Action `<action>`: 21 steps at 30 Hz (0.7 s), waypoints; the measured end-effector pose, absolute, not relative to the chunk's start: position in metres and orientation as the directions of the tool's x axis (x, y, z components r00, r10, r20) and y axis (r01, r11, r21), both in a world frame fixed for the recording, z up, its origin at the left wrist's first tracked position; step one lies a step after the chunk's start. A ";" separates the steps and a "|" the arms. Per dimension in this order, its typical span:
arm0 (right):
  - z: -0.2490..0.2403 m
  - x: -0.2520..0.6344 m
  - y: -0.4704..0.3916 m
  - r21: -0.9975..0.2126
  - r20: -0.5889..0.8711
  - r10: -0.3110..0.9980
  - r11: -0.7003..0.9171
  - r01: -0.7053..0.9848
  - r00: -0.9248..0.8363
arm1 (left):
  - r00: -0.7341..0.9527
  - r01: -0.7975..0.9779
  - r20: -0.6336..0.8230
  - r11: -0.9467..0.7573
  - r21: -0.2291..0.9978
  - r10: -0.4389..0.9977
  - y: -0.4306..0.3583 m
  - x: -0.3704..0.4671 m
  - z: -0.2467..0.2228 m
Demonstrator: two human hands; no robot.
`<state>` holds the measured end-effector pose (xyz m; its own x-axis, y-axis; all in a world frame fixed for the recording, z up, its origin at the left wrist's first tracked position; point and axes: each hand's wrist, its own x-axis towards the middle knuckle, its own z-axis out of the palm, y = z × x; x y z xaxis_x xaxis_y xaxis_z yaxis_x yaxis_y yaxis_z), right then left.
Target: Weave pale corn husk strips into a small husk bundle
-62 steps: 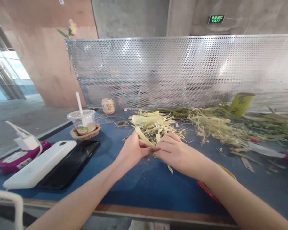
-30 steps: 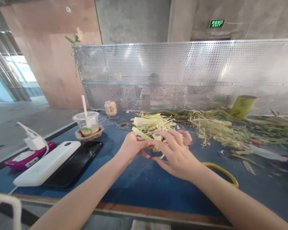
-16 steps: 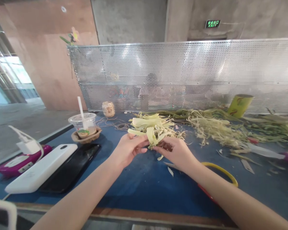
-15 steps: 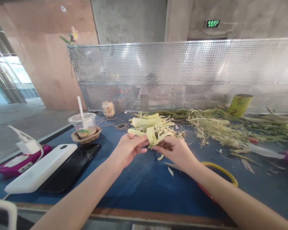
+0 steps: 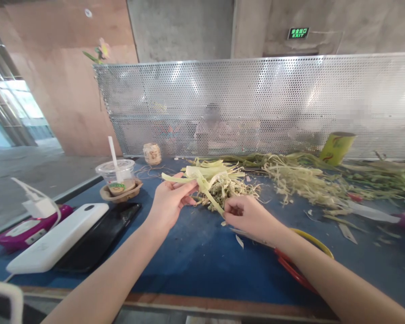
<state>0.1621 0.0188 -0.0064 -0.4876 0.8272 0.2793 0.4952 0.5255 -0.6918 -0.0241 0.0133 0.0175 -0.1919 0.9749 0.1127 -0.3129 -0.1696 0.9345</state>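
Note:
A pale green plant strip [image 5: 212, 199] stretches slantwise between both hands. My left hand [image 5: 173, 198] pinches its upper part between thumb and fingers, with another pale end sticking out to the left. My right hand [image 5: 243, 213] is closed on the strip's lower end, fingers curled. Right behind the hands lies a heap of pale leaves [image 5: 216, 169] and shredded, knotty plant bits [image 5: 238, 188] on the blue table [image 5: 195, 265]. Under my right wrist are scissors [image 5: 299, 270] with red and yellow handles, partly hidden by the forearm.
At the left are a plastic cup [image 5: 116, 173] with a straw, a black phone [image 5: 97, 238], a white power bank [image 5: 59, 236] and a purple socket [image 5: 30, 229]. More fibres [image 5: 300, 182], a knife [image 5: 374, 211] and a yellow-green can [image 5: 337, 148] lie right, before a perforated metal screen [image 5: 189, 99].
My hands have moved apart, the left one up and to the left, the right one slightly down and right. The strip, folded before, is now drawn out between them.

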 end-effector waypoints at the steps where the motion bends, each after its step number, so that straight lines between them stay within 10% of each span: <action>1: -0.006 0.164 0.020 -0.677 0.258 0.832 0.519 0.522 -0.492 | -0.202 -0.308 0.121 -0.180 0.934 0.972 0.013 -0.024 0.018; 11: 0.000 0.156 0.013 -0.724 0.434 0.739 0.627 0.289 -0.515 | -0.061 -0.201 0.180 -0.189 0.961 0.982 -0.002 -0.004 0.009; 21: 0.004 0.160 0.017 -0.890 0.264 0.754 0.431 0.149 -0.602 | -0.097 -0.159 0.252 -0.265 0.951 0.963 0.000 -0.008 0.010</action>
